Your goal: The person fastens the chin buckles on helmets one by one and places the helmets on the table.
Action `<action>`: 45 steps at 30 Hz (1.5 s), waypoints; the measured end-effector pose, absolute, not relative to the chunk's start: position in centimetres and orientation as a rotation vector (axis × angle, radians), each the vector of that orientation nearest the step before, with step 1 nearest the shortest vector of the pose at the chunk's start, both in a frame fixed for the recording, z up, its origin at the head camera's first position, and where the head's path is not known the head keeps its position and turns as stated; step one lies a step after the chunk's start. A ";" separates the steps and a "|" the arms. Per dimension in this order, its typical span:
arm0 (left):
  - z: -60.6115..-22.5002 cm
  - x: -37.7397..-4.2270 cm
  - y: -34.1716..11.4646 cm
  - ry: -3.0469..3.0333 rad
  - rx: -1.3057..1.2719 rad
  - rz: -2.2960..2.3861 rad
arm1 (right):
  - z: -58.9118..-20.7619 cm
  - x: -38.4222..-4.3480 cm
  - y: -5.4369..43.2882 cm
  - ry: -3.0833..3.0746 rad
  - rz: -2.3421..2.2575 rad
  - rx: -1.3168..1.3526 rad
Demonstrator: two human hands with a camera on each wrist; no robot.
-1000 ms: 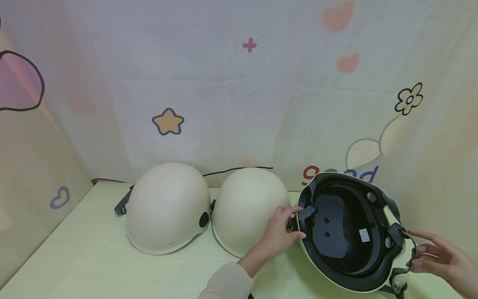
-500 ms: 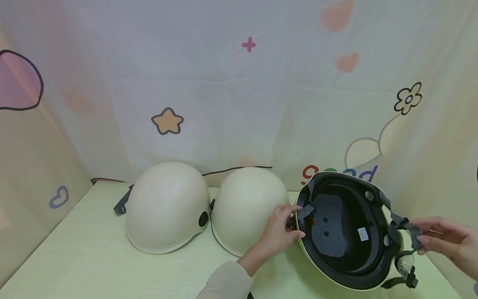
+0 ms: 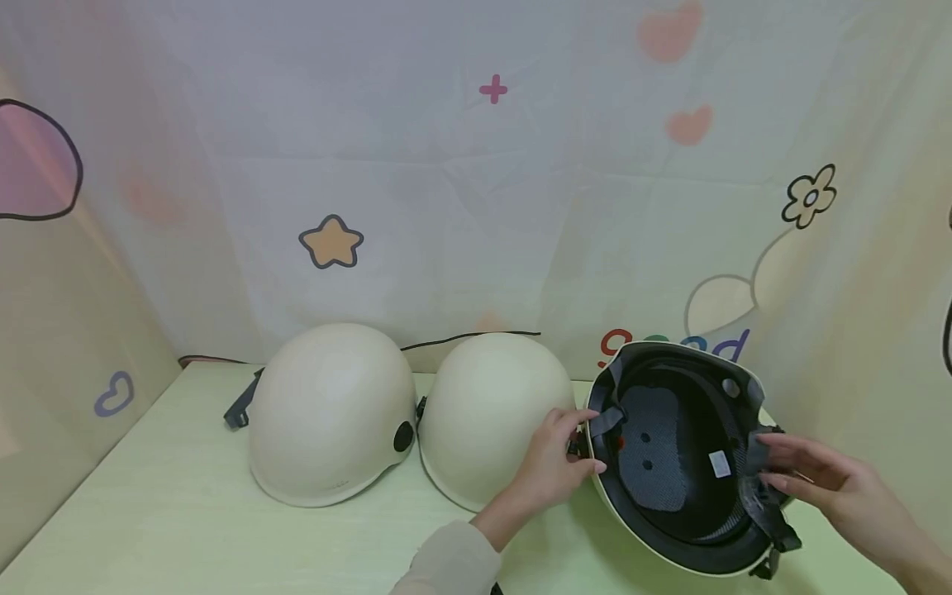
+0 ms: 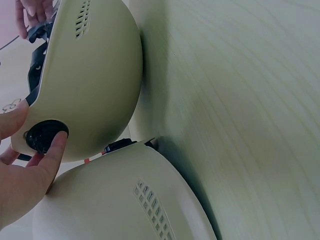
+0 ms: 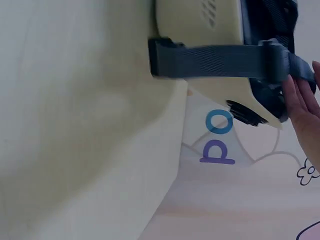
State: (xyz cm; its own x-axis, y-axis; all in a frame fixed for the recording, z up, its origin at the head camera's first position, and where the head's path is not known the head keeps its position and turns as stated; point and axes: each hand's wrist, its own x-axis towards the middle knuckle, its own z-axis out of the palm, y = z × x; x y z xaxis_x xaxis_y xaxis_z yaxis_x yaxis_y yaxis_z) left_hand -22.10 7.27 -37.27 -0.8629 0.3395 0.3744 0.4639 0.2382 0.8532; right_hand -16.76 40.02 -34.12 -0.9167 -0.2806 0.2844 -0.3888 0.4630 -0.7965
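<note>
A cream helmet (image 3: 654, 446) at the right lies tipped on its side, its black padded inside and white label facing the head camera. My left hand (image 3: 550, 459) grips its left rim between thumb and fingers. In the left wrist view, fingers of the left hand (image 4: 32, 170) touch a round black cap (image 4: 47, 135) on the shell. At the opposite rim, my right hand (image 3: 833, 479) pinches the dark chin strap (image 3: 764, 500) between fingers and thumb. A loose length of chin strap (image 5: 210, 62) with a buckle end hangs out in the right wrist view.
Two more cream helmets stand dome up to the left: a middle helmet (image 3: 494, 421) close beside the held one, and a far-left helmet (image 3: 335, 413). A printed cloth (image 3: 446, 182) closes off the back and sides of the pale wooden table (image 3: 223, 529).
My right hand has moved left, carrying the strap from outside the helmet's right rim over its opening. My left hand and the other two helmets keep their places.
</note>
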 end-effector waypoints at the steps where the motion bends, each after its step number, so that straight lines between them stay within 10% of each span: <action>1: -37.2 -22.1 7.2 -2.382 -0.775 -1.701 | -34.4 -16.8 39.9 -2.560 1.503 0.608; 28: -37.2 -22.1 6.9 -2.405 -0.773 -1.653 | -37.0 -14.6 39.4 -2.785 0.692 0.303; 45: -37.2 -21.9 6.8 -2.384 -0.804 -1.643 | -36.8 -14.7 40.0 -2.941 1.110 0.538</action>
State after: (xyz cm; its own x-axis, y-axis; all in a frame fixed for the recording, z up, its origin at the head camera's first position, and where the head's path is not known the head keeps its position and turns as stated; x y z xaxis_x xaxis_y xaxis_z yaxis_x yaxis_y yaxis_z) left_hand -21.93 6.80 -37.23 -0.8482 0.3481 0.3992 0.4970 0.2621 0.8272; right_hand -14.72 40.01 -36.84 -0.9420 -0.3273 0.0739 -0.2945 0.7010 -0.6495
